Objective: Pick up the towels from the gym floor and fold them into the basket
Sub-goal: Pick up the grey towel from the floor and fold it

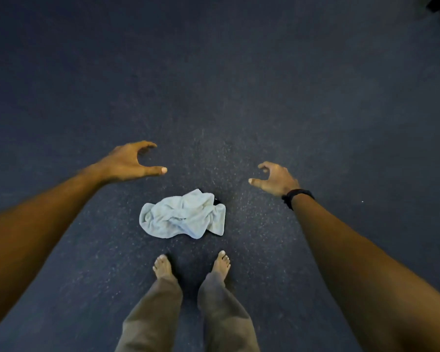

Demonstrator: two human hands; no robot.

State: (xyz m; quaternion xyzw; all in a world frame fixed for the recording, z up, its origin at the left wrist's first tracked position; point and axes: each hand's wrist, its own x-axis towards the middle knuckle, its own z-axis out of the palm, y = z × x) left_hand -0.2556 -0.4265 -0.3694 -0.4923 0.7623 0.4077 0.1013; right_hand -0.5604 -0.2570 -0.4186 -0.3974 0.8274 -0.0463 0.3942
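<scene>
While the crumpled pale-blue terry towel (183, 214) lies mid-frame on the dark speckled gym floor (239, 85), long axis left-right, the left hand (131, 161) and right hand (277, 179) hover empty, half-open, above it, about equally near.

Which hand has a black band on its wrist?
The right hand does. A black band wraps its wrist, while the left hand has a bare wrist. Both hover empty above the crumpled white towel on the floor.
</scene>
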